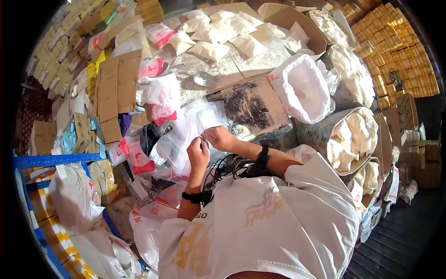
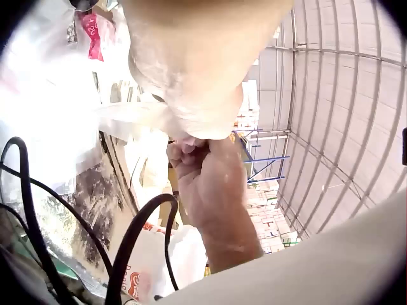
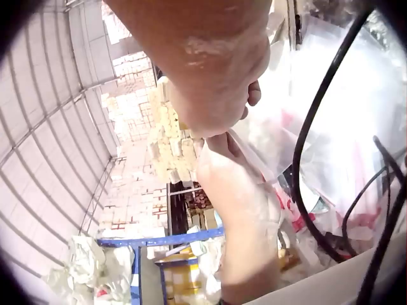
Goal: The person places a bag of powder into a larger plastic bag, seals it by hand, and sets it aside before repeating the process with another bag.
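Note:
In the head view my left hand and right hand meet over a pile of clear plastic bags. Fingers of both are curled and nearly touching, pinching the edge of a thin clear bag. The left wrist view has my left hand large at the top, a pale plastic strip running from it, and my right hand below. In the right wrist view my right hand is above my left hand; the fingertips are partly hidden.
Filled white packets lie at the back of the table, with a metal scoop nearer. An open white sack stands right of a dusty cardboard piece. Red-and-white bags lie left. Black cables hang by my wrists.

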A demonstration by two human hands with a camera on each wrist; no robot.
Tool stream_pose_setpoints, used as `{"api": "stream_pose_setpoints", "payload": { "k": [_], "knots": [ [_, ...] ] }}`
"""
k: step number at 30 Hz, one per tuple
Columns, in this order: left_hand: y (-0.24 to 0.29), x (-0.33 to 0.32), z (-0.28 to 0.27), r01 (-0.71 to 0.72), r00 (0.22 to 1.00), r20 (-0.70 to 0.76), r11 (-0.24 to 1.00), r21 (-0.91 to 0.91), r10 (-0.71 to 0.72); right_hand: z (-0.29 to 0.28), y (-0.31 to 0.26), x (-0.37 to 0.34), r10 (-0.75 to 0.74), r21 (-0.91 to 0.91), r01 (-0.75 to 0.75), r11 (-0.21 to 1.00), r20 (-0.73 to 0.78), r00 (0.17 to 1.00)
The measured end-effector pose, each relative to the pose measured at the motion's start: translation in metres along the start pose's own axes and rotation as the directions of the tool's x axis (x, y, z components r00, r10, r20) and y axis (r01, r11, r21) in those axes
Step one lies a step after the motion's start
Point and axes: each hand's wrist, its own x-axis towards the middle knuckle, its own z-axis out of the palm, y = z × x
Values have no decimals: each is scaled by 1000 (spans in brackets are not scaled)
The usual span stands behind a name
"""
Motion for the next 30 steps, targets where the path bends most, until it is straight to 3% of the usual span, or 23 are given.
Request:
{"api": "stream_pose_setpoints", "payload": {
  "k": [5, 9, 10, 13, 15, 16, 20, 23, 24, 27, 30],
  "knots": [
    [-5, -17, 6, 56, 987, -147, 998, -30, -60, 18, -2, -3, -20, -82, 22, 996, 28, 999],
    [-11, -27, 6, 169, 971, -159, 984, -63, -177, 27, -3, -5, -16, -198, 33, 980, 89, 996],
    [-8, -26, 3, 111, 975, -182, 990, -82, -124, 28, -4, -6, 8, -225, 14, 974, 98, 995],
    [-92, -39, 11, 230, 838, -474, 963, -143, -271, 29, -10, -12, 83, -267, -55, 962, 92, 992],
    [-93, -31, -34, 286, 902, -362, 954, 93, -235, 17, -18, -22, 123, -243, -104, 964, 61, 991],
    [-91, -28, -46, 235, 943, -272, 962, 136, -192, 15, -18, -25, 188, -255, -160, 954, 89, 978],
    [-70, -29, -70, 143, 980, -168, 965, 217, -108, 14, -27, -16, 374, -438, -279, 855, 147, 916],
    [-39, -29, -74, -48, 999, 25, 992, 113, 45, 14, -49, 2, 542, -498, -427, 755, 107, 834],
    [-46, -32, -71, -88, 995, 58, 988, 123, 81, 19, -40, 6, 519, -440, -420, 794, 129, 845],
    [-46, -39, -71, 107, 993, -1, 931, 348, -114, 36, -22, 10, 380, -476, -272, 836, 147, 913],
    [-56, -42, -68, 255, 967, -69, 901, 350, -247, 42, -27, 10, 351, -390, -243, 888, 234, 907]
  ]
}}
